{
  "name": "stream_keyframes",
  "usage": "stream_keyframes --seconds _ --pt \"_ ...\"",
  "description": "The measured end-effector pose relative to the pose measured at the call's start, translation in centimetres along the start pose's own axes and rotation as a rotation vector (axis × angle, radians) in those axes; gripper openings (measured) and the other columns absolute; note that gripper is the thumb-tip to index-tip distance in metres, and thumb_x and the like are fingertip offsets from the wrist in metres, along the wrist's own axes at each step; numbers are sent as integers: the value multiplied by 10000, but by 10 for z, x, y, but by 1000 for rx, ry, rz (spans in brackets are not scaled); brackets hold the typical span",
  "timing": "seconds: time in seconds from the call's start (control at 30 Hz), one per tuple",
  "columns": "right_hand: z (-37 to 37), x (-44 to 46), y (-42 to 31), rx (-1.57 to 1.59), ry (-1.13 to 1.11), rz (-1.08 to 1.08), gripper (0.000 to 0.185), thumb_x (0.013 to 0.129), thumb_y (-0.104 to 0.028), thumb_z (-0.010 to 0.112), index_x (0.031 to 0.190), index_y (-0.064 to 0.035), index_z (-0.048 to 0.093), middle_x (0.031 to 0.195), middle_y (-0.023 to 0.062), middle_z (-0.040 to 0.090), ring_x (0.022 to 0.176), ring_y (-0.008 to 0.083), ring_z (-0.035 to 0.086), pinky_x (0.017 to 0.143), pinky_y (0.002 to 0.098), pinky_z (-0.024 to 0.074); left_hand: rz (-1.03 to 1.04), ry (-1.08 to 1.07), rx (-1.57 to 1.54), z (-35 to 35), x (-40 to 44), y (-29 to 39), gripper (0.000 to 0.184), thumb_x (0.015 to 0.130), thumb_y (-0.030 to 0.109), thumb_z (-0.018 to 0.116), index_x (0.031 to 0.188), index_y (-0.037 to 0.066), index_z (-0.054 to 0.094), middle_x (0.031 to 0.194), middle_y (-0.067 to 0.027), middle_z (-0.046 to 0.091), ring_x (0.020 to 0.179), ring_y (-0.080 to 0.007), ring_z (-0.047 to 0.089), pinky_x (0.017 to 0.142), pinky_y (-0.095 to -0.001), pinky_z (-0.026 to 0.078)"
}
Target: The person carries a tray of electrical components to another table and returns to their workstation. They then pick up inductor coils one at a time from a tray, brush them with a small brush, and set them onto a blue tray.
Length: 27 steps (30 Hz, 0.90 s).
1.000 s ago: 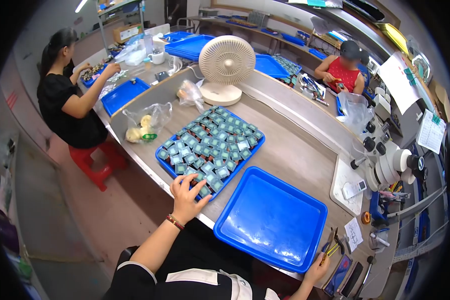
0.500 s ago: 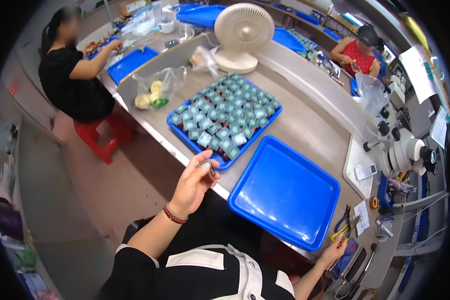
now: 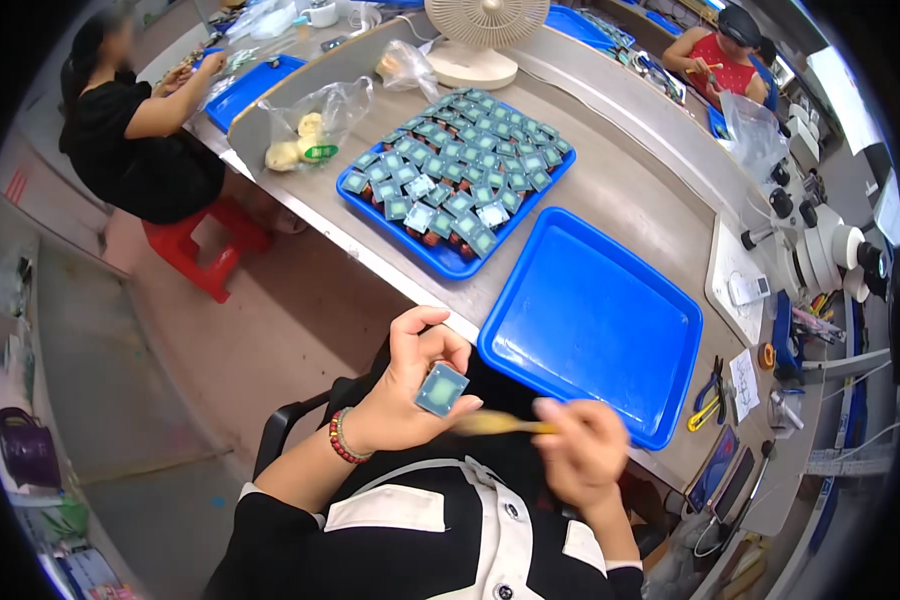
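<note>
My left hand (image 3: pixel 410 385) is closed around the edges of a small square module (image 3: pixel 441 389), whose grey-green face with a paler centre is turned up. Just to the right, my right hand (image 3: pixel 582 450) grips a slim yellow-brown tool (image 3: pixel 500 424). Motion smears that tool, so its kind is unclear; its far end points at the module, and I cannot tell if they touch. Beyond my hands, a blue tray (image 3: pixel 440 262) is packed with many similar square modules (image 3: pixel 460 165). Nearer on the right lies a second blue tray (image 3: pixel 595 320) with a bare bottom.
A beige fan (image 3: pixel 485 30) and a plastic bag with pale round items (image 3: pixel 295 150) stand behind the full tray. At right are pliers (image 3: pixel 710 395), a tape roll (image 3: pixel 766 355) and a microscope (image 3: pixel 820 265). Two people (image 3: pixel 135 130) (image 3: pixel 725 60) work nearby.
My right hand has come from beside the pliers to in front of my body, carrying the tool. My left hand has lowered and turned the module face up. The view has tilted down.
</note>
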State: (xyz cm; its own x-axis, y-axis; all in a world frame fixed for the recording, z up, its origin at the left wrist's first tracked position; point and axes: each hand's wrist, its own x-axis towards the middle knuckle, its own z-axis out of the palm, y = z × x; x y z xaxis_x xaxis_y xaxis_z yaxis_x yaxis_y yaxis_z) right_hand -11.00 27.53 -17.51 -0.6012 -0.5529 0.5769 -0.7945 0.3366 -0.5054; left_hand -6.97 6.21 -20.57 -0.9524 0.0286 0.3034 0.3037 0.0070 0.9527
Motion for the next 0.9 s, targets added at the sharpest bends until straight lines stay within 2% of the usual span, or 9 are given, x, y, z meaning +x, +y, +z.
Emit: stream_keyframes --seconds 0.07,0.1,0.17,0.27,0.37,0.47,0.6,0.8,0.9 --pt "23 11 -5 -161 -30 -100 313 675 -189 693 977 -130 638 726 38 548 541 175 500 469 286 366 21 -25 -22 5 -3 6 762 692 -50 627 1240 90 117 850 -69 443 733 -96 457 680 -241 390" --pt "23 14 -2 -296 -13 3 295 680 -187 689 966 -134 639 727 45 549 540 176 498 471 286 366 19 -23 -23 4 -6 8 762 692 -50 627 1240 90 117 850 -69 443 733 -96 457 680 -241 390" --pt "20 17 15 -493 32 123 262 677 -149 689 933 -125 640 770 70 555 562 193 501 496 287 378 -314 -15 -631 3 -14 12 788 681 -89 602 1274 135 134 822 -69 426 662 -102 429 621 -215 371" --pt "14 7 16 206 49 399 327 657 -73 714 969 -46 619 863 56 519 653 123 489 536 230 355 -454 -10 -895 1 -17 27 788 664 -119 556 1291 155 165 799 -75 411 637 -116 427 603 -221 362" --pt "30 -7 4 814 33 452 581 553 -150 817 1051 1 559 976 38 451 634 62 393 545 195 332 -540 -41 -1006 2 -14 28 820 632 -118 561 1300 171 185 786 -80 397 631 -136 428 596 -240 364" --pt "44 -2 -7 752 -39 290 673 523 -148 837 1107 -26 525 1042 74 447 619 47 368 525 171 310 -616 -91 -1140 5 -10 24 852 591 -112 582 1301 148 187 779 -89 430 662 -161 451 612 -256 381" --pt "62 -1 -15 803 -31 200 620 554 19 764 1119 1 509 1123 138 421 826 108 505 663 222 441 -607 -71 -1179 9 -9 22 830 564 -114 570 1287 74 207 781 -105 512 800 -195 498 719 -282 406" --pt "65 3 -6 797 -48 193 539 561 32 741 1066 -16 558 1117 134 497 738 72 503 564 169 397 -609 7 -1094 12 -8 26 825 592 -89 570 1303 79 188 789 -109 531 740 -189 518 725 -277 416" --pt "66 0 0 1006 -74 239 511 571 35 731 1047 -31 558 1115 126 510 632 27 454 506 154 351 -576 0 -1063 16 -10 22 751 650 -26 587 1286 74 202 843 -123 527 787 -196 537 771 -282 424"
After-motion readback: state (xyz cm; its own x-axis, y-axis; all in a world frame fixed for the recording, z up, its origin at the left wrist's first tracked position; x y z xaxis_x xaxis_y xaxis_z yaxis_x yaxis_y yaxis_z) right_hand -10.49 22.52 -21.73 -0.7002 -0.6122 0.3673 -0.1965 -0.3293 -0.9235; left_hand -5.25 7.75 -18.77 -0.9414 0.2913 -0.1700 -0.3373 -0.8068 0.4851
